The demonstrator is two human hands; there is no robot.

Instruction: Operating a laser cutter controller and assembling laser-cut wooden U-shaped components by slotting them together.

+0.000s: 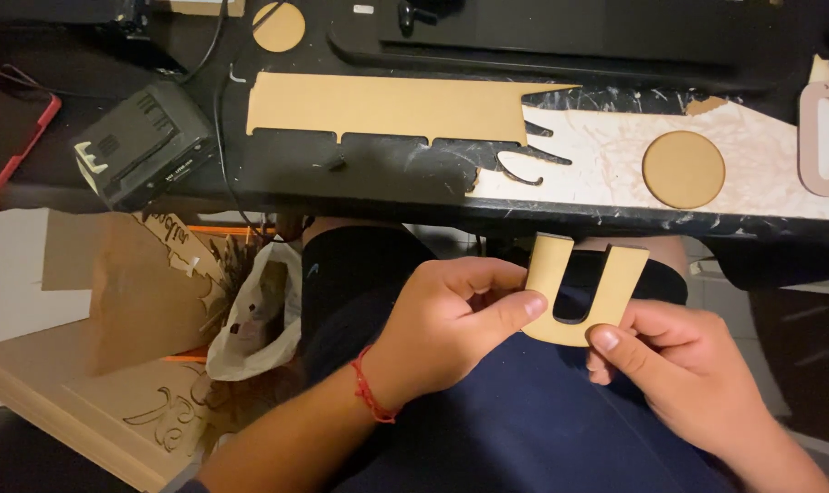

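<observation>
Black, paint-flecked workbench (359, 178) (seemingly lap-high); both hands (451, 324) pinch a U-shaped wooden cutout (583, 292).

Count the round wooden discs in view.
2. One round disc lies at the top of the black table, left of centre; a larger round disc rests on the pale sheet at right. Others may be hidden.

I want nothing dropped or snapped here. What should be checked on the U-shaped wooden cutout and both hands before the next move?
1. Left hand grips the U-shaped wooden cutout: ok, thumb pressed on its left arm.
2. Right hand supports it: ok, thumb on the lower right corner.
3. Cutout intact: ok, both arms whole, no crack visible.
4. Cutout free of the black workbench: ok, held over the lap, below the bench edge.
5. Back face of the cutout clean: cannot tell, hidden.
6. Round wooden disc lying steady on the bench: ok, flat and away from the edge.
</observation>
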